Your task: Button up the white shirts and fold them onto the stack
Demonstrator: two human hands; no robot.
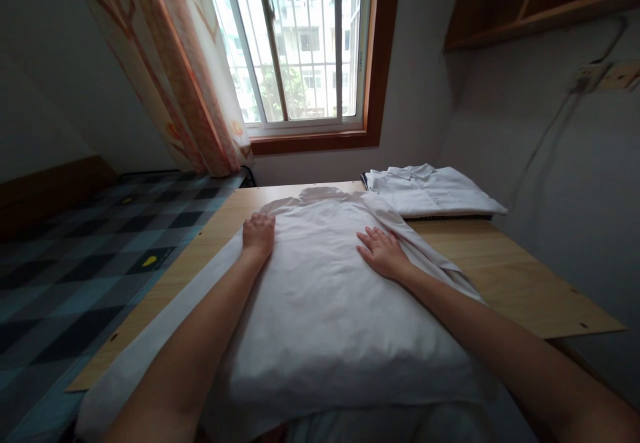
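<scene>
A white garment (pixel 325 296) lies spread over the wooden board, its collar toward the window and its lower edge hanging over the near side. My left hand (pixel 259 233) is at the garment's upper left, its fingers curled on the fabric. On the upper right part, my right hand (pixel 383 251) rests flat with its fingers spread. A folded white stack of clothing (pixel 435 191) sits at the board's far right corner, on something dark.
The wooden board (pixel 520 276) extends to the right. A bed with a checked cover (pixel 75 250) stands at the left. Behind are a curtain (pixel 175 63) and a barred window (pixel 300 50). A shelf (pixel 540 13) hangs upper right, near a socket (pixel 590 76) with a cable.
</scene>
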